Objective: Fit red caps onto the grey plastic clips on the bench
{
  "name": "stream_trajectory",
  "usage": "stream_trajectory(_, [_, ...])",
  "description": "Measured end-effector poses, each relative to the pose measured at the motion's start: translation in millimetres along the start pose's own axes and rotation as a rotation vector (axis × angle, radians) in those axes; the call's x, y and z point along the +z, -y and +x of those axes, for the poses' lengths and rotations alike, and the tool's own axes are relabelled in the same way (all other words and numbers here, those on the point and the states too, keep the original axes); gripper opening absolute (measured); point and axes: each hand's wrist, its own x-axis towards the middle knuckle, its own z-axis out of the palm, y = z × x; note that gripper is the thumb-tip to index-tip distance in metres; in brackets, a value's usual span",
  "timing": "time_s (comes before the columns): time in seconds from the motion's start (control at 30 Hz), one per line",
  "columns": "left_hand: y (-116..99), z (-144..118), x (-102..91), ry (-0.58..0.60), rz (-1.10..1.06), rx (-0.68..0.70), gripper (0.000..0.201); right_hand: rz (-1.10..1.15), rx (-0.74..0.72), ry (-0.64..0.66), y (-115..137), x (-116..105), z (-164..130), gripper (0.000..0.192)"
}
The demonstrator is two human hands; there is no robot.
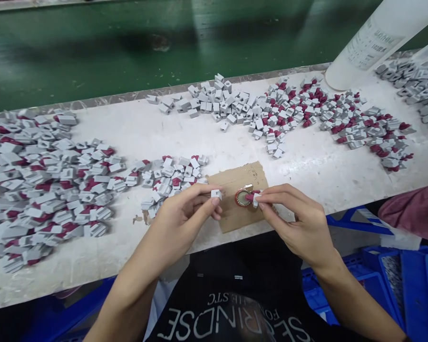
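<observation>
Between the thumb and forefinger of my left hand (185,213) is a small grey plastic block (216,194), held above the left part of a brown cardboard piece (240,221). My right hand (296,218) pinches a grey and maroon plastic part (256,197). The maroon end of that part points left, over or into a round bottle cap (241,198) with a red rim. The cap lies on the cardboard and looks to hold some clear liquid; whether the part touches it I cannot tell. Glossy drops dot the cardboard's far edge.
Grey and maroon parts form a large heap (50,185) at left and another (364,123) at right. Plain grey blocks (217,99) lie at the back. A white bottle (371,45) stands back right. Blue crates (385,280) sit below the table, near a maroon sleeve (413,211).
</observation>
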Motion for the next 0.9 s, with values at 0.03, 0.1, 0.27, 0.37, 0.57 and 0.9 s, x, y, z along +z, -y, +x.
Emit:
stream_trajectory(0.03, [0,1,1.3,-0.013,-0.019,0.001,0.015,0.001,-0.003,-0.003,0,1,0,0.026])
stream_trajectory(0.1, [0,3,4.8,-0.047,-0.049,0.001,0.010,0.010,-0.013,-0.012,-1,2,0,0.025])
stream_trajectory(0.27, [-4,11,18.3,-0.095,-0.123,0.039,0.010,0.132,0.059,-0.128,4,-2,2,0.025])
stream_trajectory(0.37, [-12,17,29.7,-0.054,-0.209,0.066,0.012,0.262,0.144,-0.210,4,-6,7,0.023])
stream_trajectory(0.57, [-27,30,50.5,0.036,-0.399,0.044,0.015,0.444,0.238,-0.292,-4,-12,12,0.017])
stream_trajectory(0.9, [-25,35,58.1,0.077,-0.448,0.033,0.016,0.407,0.214,-0.279,0,-12,9,0.021])
